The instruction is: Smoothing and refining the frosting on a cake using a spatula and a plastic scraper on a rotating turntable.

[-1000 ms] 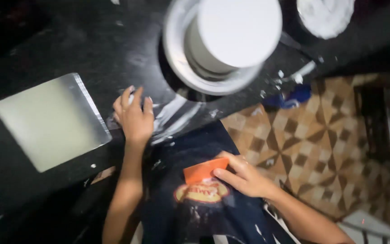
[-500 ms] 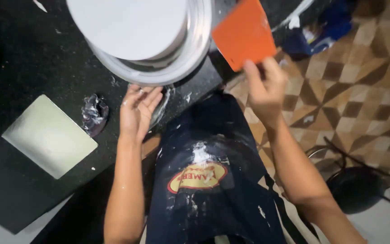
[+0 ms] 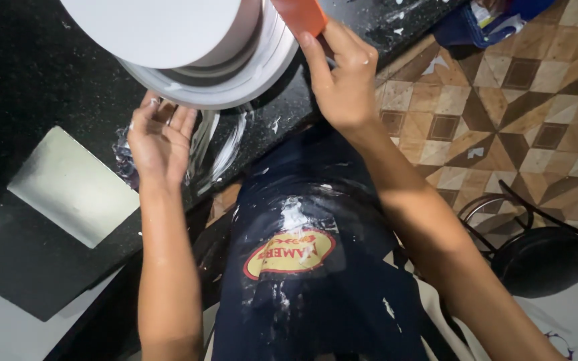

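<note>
Scraper, orange and flat, is pinched in the right hand and stands just right of the white cake, touching or nearly touching its side. The left hand, half open and holding nothing, curls its fingertips under the near rim of the turntable. The cake sits far and left of the right hand, on the black counter.

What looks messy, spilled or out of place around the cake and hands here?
White smears streak the black counter beside the left hand, and white splashes mark the dark apron. Otherwise nothing looks askew.
</note>
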